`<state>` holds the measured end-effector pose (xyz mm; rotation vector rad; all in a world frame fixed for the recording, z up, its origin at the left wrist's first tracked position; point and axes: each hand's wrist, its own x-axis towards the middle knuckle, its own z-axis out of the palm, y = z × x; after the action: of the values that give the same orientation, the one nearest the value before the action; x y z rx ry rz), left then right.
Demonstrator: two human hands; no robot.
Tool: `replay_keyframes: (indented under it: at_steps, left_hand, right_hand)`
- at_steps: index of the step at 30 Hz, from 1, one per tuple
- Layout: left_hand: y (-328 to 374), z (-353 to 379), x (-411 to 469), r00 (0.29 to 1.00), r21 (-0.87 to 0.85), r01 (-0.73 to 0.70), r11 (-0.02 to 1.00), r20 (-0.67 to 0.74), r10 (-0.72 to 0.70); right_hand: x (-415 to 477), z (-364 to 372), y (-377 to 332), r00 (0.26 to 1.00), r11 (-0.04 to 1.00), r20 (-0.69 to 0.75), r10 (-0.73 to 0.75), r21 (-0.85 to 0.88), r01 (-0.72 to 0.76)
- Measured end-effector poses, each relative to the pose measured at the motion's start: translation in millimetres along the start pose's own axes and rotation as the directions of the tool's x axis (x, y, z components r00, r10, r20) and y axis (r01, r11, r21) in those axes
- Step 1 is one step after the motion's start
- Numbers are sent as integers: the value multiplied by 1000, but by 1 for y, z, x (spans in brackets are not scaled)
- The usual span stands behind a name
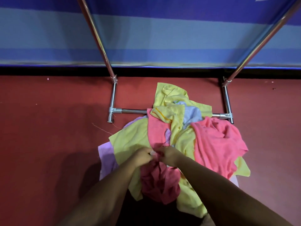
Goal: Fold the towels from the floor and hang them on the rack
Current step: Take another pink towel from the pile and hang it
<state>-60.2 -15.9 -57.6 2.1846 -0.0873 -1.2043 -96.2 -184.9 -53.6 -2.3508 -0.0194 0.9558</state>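
Pink towel [160,181] edge in the curled-finger pinch of both hands, left hand [143,157] and right hand [168,155]

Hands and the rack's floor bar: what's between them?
Head view: the towel pile lies from the left hand and right hand, both gripping a pink towel, up over the bar.

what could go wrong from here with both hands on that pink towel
1. The left hand and right hand pinch the pink towel close together, so it hangs bunched. It may fold crooked unless the corners are found.
2. It lies in the heap; lifting could drag the yellow towel along.
3. Part of the heap drapes over the rack's low bar; a tug may snag there.
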Motion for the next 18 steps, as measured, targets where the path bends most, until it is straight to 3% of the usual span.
replay_keyframes:
  at_steps: [4, 7, 10, 15, 18]
  left_hand:
    - [28, -33, -4, 999, -267, 0, 964, -47, -13]
    - [55, -71, -26, 993, -366, -77, 927, -108, 40]
    - [90, -103, -55, 980, -435, -172, 884, -164, 110]
    - [156, -142, -131, 921, -369, -382, 847, -220, 320]
    - [179, -166, -182, 876, -283, -464, 839, -285, 389]
  right_hand:
    - [-10, -31, -12, 996, 983, -56, 70, 176, -59]
    - [-19, -72, -24, 985, 916, -125, 122, 396, -63]
    - [-43, -112, -50, 977, 869, -179, 119, 494, -16]
    - [-107, -166, -92, 976, 915, -216, -15, 390, 100]
    - [-156, -185, -103, 982, 979, -181, -44, 186, 78]
